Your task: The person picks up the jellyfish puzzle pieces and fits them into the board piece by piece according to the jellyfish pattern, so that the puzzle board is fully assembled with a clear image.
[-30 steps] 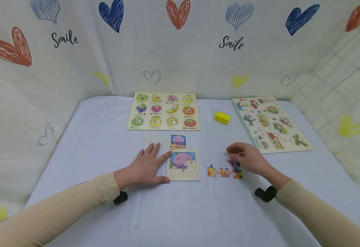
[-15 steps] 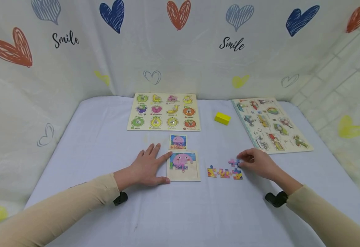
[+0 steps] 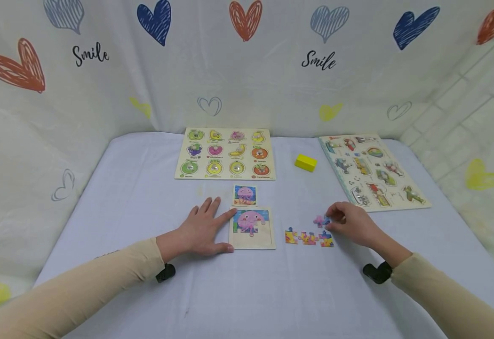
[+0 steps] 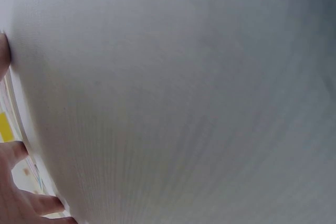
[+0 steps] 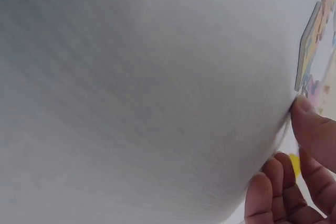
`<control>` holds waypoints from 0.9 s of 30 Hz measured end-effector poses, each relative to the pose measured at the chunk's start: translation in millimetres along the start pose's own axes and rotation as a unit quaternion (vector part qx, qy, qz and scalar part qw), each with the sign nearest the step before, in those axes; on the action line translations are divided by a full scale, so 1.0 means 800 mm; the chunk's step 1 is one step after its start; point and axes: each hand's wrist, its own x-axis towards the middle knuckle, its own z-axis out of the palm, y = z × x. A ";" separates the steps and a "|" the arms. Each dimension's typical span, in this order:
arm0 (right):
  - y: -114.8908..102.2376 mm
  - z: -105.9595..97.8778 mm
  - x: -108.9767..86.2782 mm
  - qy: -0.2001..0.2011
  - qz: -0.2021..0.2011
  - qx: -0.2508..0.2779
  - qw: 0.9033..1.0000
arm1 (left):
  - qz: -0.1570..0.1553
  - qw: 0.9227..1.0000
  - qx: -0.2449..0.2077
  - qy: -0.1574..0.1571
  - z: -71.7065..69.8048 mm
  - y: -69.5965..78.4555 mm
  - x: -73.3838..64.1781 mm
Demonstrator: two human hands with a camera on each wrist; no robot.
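Note:
My left hand (image 3: pixel 199 228) lies spread on the cloth, its index finger and thumb at the left edge of a square wooden puzzle tray (image 3: pixel 260 241). A pink jellyfish picture partly fills the upper part of that tray; its lower part is bare wood. Just behind it is a small jellyfish picture card (image 3: pixel 244 195). To the right, my right hand (image 3: pixel 350 223) pinches a small blue-and-pink jigsaw piece (image 3: pixel 326 220) by its right side, low over the table. A pink part (image 3: pixel 318 220) shows at its left. Several jigsaw pieces (image 3: pixel 308 238) lie in a row just in front.
A fruit puzzle board (image 3: pixel 225 154) lies at the back, and a second picture puzzle board (image 3: pixel 374 172) at the back right. Between them sits a yellow block (image 3: pixel 305 163). White cloth (image 3: pixel 247 292) covers the table, and a heart-printed curtain (image 3: pixel 247 70) hangs behind.
My right hand has come down and to the right from above the pieces, uncovering the blue-and-pink piece, and now pinches its right side. The left hand has stayed in place.

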 end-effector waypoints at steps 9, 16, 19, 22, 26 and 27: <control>-0.005 -0.001 0.003 -0.010 0.028 0.064 0.998 | 0.000 1.000 -0.002 0.000 -0.002 0.001 -0.001; -0.028 0.004 0.014 -0.036 0.078 0.162 0.983 | 0.000 1.000 -0.005 0.001 0.001 0.000 -0.001; -0.042 0.007 0.021 -0.047 0.086 0.187 0.977 | 0.000 1.000 -0.003 0.001 0.002 0.000 -0.001; -0.056 0.012 0.029 -0.056 0.080 0.202 0.975 | -0.001 1.000 -0.001 0.000 0.002 0.000 0.000; -0.076 0.021 0.039 -0.066 0.068 0.221 0.971 | -0.003 1.000 -0.002 -0.001 0.001 0.000 0.000; -0.081 0.023 0.042 -0.069 0.066 0.225 0.970 | -0.004 1.000 -0.003 -0.001 0.001 0.000 0.000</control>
